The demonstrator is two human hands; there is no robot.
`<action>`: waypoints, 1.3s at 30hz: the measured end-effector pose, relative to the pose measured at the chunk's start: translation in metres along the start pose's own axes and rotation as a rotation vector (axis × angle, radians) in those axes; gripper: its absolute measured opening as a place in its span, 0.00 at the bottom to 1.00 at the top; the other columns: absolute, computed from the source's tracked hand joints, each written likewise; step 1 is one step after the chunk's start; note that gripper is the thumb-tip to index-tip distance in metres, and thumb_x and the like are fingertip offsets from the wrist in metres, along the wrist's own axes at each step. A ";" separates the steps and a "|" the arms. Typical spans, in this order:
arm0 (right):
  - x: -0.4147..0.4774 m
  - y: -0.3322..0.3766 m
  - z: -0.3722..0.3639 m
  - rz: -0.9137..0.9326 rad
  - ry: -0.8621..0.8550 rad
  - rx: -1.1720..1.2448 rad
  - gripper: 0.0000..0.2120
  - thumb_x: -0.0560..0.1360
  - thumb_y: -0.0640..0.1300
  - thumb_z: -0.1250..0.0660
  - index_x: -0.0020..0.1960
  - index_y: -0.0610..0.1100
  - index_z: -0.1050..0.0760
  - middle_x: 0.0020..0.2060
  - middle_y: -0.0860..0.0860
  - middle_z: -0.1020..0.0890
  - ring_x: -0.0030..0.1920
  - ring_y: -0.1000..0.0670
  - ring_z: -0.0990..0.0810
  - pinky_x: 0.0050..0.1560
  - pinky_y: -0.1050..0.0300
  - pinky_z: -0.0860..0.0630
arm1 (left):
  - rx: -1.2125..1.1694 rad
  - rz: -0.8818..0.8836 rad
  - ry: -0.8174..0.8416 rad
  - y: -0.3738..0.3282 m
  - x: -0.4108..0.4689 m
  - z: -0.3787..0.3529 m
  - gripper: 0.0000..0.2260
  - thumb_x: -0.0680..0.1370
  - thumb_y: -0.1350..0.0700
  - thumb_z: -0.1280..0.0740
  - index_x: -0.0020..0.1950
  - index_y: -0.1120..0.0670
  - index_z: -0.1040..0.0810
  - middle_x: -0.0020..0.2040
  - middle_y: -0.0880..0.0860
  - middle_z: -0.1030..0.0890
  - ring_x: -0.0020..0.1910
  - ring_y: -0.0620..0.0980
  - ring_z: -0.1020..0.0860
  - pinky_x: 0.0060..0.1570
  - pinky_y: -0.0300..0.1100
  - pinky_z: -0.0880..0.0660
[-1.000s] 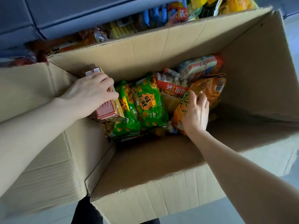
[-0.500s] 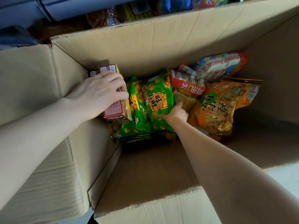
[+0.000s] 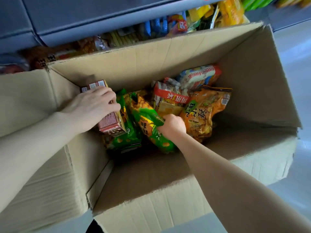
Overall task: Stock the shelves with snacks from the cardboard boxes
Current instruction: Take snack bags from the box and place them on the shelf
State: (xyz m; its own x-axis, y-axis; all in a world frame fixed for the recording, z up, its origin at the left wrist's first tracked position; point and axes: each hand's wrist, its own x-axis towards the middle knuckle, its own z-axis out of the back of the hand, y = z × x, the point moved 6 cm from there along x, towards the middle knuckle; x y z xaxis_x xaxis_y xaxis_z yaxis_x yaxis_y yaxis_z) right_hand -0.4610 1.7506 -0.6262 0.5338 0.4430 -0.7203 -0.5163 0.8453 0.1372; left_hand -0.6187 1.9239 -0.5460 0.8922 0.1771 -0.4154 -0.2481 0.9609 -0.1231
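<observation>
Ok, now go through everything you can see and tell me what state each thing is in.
Cardboard box: open, flaps folded out, partly filled.
Left hand: gripping the red carton.
Red carton: held, tilted, closed.
Right hand: fingers curled round the green snack bag.
Green snack bag: gripped, crumpled, tilted.
Orange bag: lying in the box, not held.
Shelf snacks: already stocked, behind the box.

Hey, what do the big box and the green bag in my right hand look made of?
Big box: corrugated cardboard, matte brown, with creases and ragged torn edges. Green bag: probably thin plastic film, glossy; it crumples and glints in the right hand's grip.
</observation>
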 end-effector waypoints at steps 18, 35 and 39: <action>-0.023 -0.102 0.093 -0.346 -0.207 0.372 0.16 0.79 0.51 0.32 0.63 0.45 0.22 0.46 0.48 0.24 0.45 0.47 0.24 0.43 0.56 0.28 | -0.011 0.058 0.272 -0.052 0.034 0.001 0.34 0.73 0.30 0.35 0.69 0.50 0.35 0.60 0.50 0.23 0.57 0.51 0.23 0.47 0.44 0.23; 0.018 -0.152 0.111 -0.443 -0.315 0.877 0.18 0.71 0.43 0.28 0.60 0.50 0.18 0.51 0.46 0.16 0.49 0.43 0.16 0.55 0.43 0.18 | -0.170 0.160 0.453 -0.054 0.030 -0.069 0.38 0.77 0.34 0.38 0.80 0.51 0.46 0.68 0.55 0.26 0.62 0.56 0.24 0.54 0.46 0.23; 0.005 -0.153 0.121 -0.409 -0.392 0.888 0.07 0.74 0.43 0.30 0.49 0.53 0.17 0.48 0.48 0.16 0.49 0.45 0.16 0.54 0.46 0.18 | -0.259 0.216 0.385 -0.046 0.030 -0.049 0.37 0.77 0.32 0.39 0.78 0.52 0.42 0.65 0.53 0.24 0.60 0.55 0.23 0.52 0.44 0.24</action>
State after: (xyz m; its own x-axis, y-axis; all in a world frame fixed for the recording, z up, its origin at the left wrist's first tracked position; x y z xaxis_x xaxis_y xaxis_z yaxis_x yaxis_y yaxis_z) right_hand -0.2977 1.6594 -0.5686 0.8177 0.0064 -0.5756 0.3433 0.7972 0.4966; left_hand -0.5988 1.8749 -0.5967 0.6189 0.2281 -0.7516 -0.5403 0.8182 -0.1965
